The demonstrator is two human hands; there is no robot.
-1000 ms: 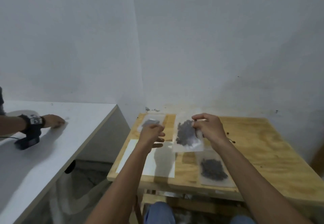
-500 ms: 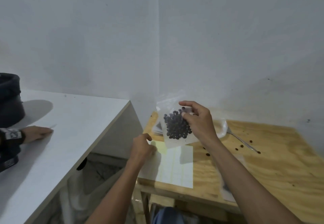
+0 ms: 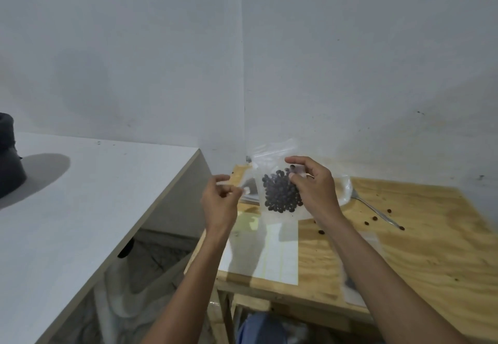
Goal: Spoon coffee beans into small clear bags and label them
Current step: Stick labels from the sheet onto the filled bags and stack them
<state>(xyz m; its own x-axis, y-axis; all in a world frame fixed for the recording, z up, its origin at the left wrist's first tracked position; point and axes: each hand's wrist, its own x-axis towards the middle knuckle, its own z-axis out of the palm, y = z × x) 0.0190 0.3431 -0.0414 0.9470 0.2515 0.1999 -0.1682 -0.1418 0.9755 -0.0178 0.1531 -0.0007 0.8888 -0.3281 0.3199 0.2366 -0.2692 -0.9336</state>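
One filled bag of coffee beans (image 3: 280,195) held above the desk's (image 3: 417,246) far left corner, right hand (image 3: 314,190) fingers pinching it. Left hand (image 3: 219,201) fingers pinch what looks like a label (image 3: 245,190), not yet applied. Label sheet (image 3: 269,252) at near edge.

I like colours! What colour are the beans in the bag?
Dark brown, almost black coffee beans, head view.

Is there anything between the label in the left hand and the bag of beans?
Nothing visible. The left hand pinches a small label just left of the bag, held up by the right hand; only air between.
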